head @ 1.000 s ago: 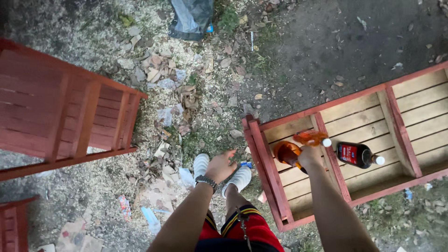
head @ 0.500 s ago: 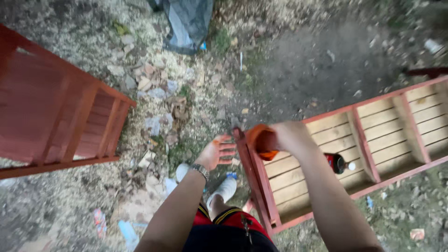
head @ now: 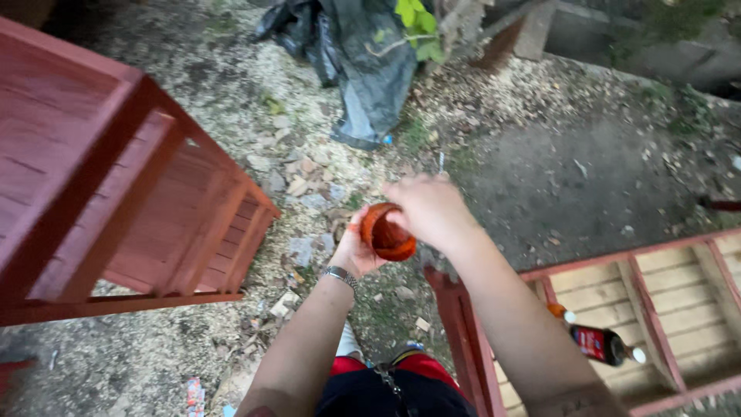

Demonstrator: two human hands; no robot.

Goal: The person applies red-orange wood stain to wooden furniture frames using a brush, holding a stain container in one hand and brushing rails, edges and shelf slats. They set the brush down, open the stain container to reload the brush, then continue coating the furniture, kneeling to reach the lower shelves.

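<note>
Both hands meet in the middle of the view on a small round orange-brown container [head: 388, 232]. My right hand [head: 428, 208] grips its top from above. My left hand [head: 356, 251], with a metal watch on the wrist, cups it from below. The container is held in the air above bare, littered ground. A dark bottle with a red label and white cap [head: 602, 344] lies in the red wooden frame [head: 463, 332] at the lower right, under my right forearm.
A second red slatted wooden frame [head: 116, 208] stands at the left. A dark plastic sheet or bag [head: 363, 62] lies at the top centre beside green leaves. Wood chips and scraps cover the ground. My feet show below.
My right hand lifted the orange container out of the right frame and brought it up and left. My left hand rose to meet it. The view shifted so the frame sits lower right.
</note>
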